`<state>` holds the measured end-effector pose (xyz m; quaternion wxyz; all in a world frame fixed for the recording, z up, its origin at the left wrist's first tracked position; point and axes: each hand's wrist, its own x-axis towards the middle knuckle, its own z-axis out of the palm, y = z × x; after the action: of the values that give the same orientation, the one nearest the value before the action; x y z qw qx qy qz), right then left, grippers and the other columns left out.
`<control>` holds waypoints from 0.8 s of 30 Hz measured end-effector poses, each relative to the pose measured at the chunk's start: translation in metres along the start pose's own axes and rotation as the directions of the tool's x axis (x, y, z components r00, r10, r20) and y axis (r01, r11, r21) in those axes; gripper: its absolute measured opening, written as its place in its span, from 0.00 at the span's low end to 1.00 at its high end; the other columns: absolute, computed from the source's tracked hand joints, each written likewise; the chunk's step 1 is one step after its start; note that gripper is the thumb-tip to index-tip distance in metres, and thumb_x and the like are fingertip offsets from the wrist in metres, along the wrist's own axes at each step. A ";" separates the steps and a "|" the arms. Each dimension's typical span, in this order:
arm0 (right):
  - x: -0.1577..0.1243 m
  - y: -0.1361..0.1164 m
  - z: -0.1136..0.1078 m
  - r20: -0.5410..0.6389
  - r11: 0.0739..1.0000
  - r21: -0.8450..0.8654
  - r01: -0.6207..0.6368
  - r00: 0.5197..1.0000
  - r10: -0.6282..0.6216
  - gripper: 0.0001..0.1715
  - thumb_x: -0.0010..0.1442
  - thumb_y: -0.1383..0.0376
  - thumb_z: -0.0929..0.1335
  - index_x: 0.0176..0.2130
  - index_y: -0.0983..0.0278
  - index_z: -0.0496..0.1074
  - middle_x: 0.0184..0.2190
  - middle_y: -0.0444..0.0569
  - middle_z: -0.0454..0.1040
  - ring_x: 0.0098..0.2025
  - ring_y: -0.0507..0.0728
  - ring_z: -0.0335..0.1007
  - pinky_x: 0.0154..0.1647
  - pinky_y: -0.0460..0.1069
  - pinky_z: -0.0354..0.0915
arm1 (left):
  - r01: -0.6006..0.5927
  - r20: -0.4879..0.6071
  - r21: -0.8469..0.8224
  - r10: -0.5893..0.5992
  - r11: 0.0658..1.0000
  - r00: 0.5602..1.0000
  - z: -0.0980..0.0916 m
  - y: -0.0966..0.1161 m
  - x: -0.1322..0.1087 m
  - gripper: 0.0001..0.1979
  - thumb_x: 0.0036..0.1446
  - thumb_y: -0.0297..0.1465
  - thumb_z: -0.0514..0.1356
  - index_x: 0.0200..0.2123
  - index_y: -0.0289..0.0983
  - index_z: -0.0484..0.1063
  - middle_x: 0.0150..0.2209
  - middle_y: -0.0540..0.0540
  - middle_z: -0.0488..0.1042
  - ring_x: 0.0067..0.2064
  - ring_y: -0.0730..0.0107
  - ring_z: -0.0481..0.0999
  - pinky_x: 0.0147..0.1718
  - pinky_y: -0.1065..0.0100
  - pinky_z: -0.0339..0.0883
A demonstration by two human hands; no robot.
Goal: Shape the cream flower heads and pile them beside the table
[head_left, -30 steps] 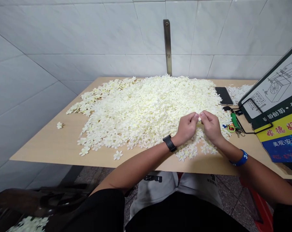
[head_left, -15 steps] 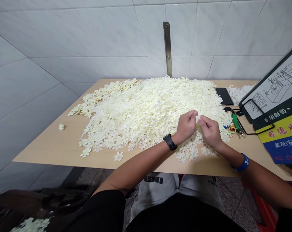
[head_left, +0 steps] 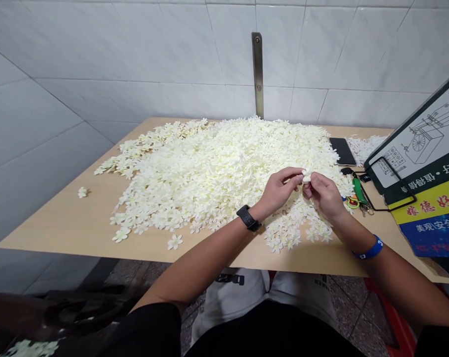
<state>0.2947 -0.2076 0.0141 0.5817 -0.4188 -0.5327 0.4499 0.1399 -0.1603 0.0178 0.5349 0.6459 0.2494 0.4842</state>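
Head view: grasping a flower [head_left: 306, 175] with the fingers [head_left: 291, 171] of left hand [head_left: 277, 192] and right hand [head_left: 327, 197], over the right of the heap [head_left: 209, 168].

It seemed a makeshift workroom: grey-white marbled wall tiles [head_left: 153, 44] up top, white five-petalled flowers [head_left: 217, 163] heaped on a tan tabletop [head_left: 56, 218] mid-frame.

left hand [head_left: 278, 192]: 1 | right hand [head_left: 326, 197]: 1 | held flower [head_left: 306, 176]: apparently 1 | flower heap [head_left: 217, 171]: 1 | phone [head_left: 342, 151]: 1 | watch [head_left: 248, 218]: 1 | wristband [head_left: 373, 249]: 1 | metal strip [head_left: 258, 74]: 1 | printed board [head_left: 419, 148]: 1 | table [head_left: 60, 225]: 1
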 end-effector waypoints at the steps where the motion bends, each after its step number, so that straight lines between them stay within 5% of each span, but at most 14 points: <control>1: 0.000 0.000 0.000 -0.006 1.000 -0.025 -0.001 1.000 0.000 0.25 0.64 0.45 0.69 0.28 0.61 0.67 0.21 0.43 0.64 0.25 0.52 0.60 0.27 0.49 0.60 | -0.010 -0.014 -0.012 0.010 1.000 1.000 0.000 0.001 0.000 0.14 0.60 0.41 0.66 0.41 0.36 0.80 0.44 0.42 0.80 0.38 0.73 0.76 0.34 0.71 0.72; 8: -0.004 -0.005 0.004 -0.252 0.985 -0.141 0.097 0.959 -0.131 0.13 0.58 0.56 0.76 0.35 0.60 0.73 0.26 0.41 0.73 0.24 0.50 0.70 0.26 0.47 0.69 | -0.048 -0.069 0.034 0.050 0.998 0.996 0.000 0.007 -0.004 0.06 0.58 0.32 0.67 0.37 0.38 0.83 0.40 0.45 0.80 0.40 0.71 0.78 0.37 0.70 0.75; 16: -0.004 -0.007 0.005 -0.205 0.992 -0.111 0.058 0.976 -0.080 0.14 0.52 0.57 0.79 0.35 0.61 0.78 0.32 0.45 0.79 0.35 0.56 0.81 0.32 0.51 0.80 | -0.151 -0.129 0.267 0.190 0.952 0.973 -0.004 0.005 -0.005 0.05 0.62 0.31 0.65 0.34 0.38 0.81 0.37 0.46 0.82 0.40 0.70 0.79 0.37 0.70 0.72; 24: -0.003 -0.001 0.006 -0.230 0.988 -0.137 0.068 0.968 -0.098 0.17 0.50 0.55 0.80 0.34 0.60 0.76 0.28 0.42 0.76 0.32 0.54 0.80 0.34 0.49 0.81 | -0.198 -0.022 0.445 0.231 0.873 0.973 -0.006 0.001 -0.006 0.07 0.67 0.33 0.59 0.36 0.38 0.71 0.36 0.47 0.76 0.38 0.72 0.74 0.35 0.70 0.69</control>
<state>0.2886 -0.2105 0.0151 0.6311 -0.4831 -0.5048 0.3370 0.1318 -0.1626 0.0167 0.3084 0.7553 0.2989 0.4951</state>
